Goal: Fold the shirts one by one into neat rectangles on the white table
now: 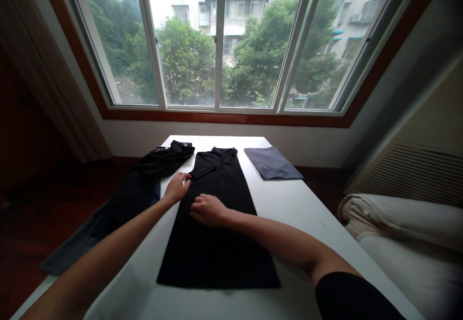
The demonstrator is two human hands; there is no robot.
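Note:
A black collared shirt (220, 257) lies lengthwise on the white table (307, 223), its collar toward the window and a short sleeve laid across its upper left part. At the shirt's left edge, just below that sleeve, my left hand (177, 188) has thumb and fingers closed on the cloth. My right hand (209, 210) is over the left middle of the shirt, knuckles up and fingers curled down to the fabric. What its fingertips grip, if anything, is hidden.
A heap of dark clothes (144, 180) hangs over the table's left side. A folded grey garment (273, 163) lies at the far right. Beyond the table are a wall and window (217, 112). Rolled pale bedding (405, 214) is at the right, a curtain (61, 83) at the left.

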